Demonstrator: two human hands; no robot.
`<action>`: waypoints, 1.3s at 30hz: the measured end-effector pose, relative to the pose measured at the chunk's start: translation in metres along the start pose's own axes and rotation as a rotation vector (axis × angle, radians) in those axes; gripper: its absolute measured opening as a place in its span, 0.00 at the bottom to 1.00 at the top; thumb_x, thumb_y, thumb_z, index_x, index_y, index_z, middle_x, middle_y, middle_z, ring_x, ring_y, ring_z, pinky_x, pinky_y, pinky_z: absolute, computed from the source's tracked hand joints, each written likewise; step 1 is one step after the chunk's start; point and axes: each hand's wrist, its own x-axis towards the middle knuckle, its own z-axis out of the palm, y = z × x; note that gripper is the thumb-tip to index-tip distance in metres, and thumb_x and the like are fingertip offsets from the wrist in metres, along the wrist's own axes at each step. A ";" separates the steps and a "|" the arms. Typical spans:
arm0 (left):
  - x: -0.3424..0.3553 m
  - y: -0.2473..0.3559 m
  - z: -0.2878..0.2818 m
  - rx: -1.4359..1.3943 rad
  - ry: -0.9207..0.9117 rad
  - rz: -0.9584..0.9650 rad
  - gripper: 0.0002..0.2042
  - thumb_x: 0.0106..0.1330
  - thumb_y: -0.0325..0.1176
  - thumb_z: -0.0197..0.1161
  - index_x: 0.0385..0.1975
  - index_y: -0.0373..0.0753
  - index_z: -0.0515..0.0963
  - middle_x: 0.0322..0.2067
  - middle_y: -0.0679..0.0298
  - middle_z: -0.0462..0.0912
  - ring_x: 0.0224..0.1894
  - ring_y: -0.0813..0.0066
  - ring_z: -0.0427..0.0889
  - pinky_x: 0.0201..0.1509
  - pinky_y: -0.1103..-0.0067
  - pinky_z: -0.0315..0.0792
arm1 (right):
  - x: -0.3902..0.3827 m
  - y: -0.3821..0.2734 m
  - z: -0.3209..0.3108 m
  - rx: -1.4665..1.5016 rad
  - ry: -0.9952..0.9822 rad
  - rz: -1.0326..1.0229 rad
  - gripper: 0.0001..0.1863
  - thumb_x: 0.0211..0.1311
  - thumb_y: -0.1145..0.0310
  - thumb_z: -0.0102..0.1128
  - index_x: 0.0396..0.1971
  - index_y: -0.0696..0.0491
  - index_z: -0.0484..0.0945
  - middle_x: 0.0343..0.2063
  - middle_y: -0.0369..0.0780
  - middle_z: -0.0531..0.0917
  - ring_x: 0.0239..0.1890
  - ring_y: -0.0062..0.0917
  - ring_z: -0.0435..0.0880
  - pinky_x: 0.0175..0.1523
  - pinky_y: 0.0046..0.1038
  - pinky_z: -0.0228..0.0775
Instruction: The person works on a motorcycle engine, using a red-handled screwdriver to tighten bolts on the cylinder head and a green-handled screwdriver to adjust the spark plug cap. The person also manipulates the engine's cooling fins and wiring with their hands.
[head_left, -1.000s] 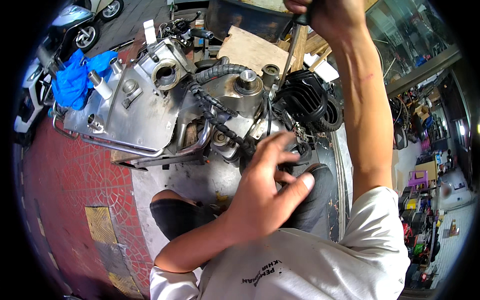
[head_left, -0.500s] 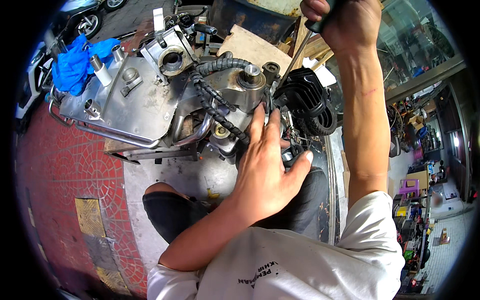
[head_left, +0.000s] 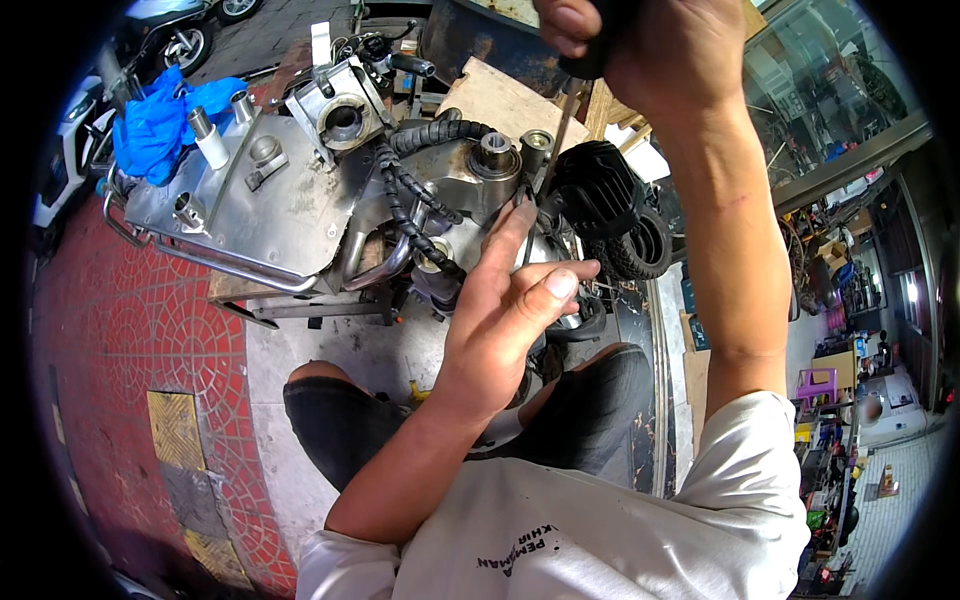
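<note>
My right hand is raised at the top, its fingers wrapped round the black handle of a screwdriver. The long shaft slants down to the left, toward a metal frame of a partly dismantled vehicle. My left hand is open beside the frame. Its index finger stretches forward and touches a spot by the screwdriver's lower end and dark cables, while another finger points right. The screwdriver's tip is hard to make out there. A black finned part sits just right of the shaft. Spiral-wrapped cables run left of my fingers.
Left of the frame lies a flat metal deck with tube stubs and a blue plastic bag. A small black tyre is at the right. Behind stand a wooden board and a large dark tub. My knees are below.
My right hand has moved left and down with the screwdriver, whose shaft now stands steeper. My left hand has shifted left, with one finger now turned to the right.
</note>
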 end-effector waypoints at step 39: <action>-0.007 0.001 -0.010 0.936 0.008 0.064 0.43 0.68 0.38 0.71 0.76 0.24 0.54 0.75 0.39 0.56 0.56 0.47 0.84 0.56 0.65 0.81 | -0.010 0.017 0.064 -0.237 0.097 -0.049 0.27 0.74 0.41 0.51 0.35 0.55 0.77 0.16 0.41 0.75 0.13 0.23 0.70 0.17 0.24 0.58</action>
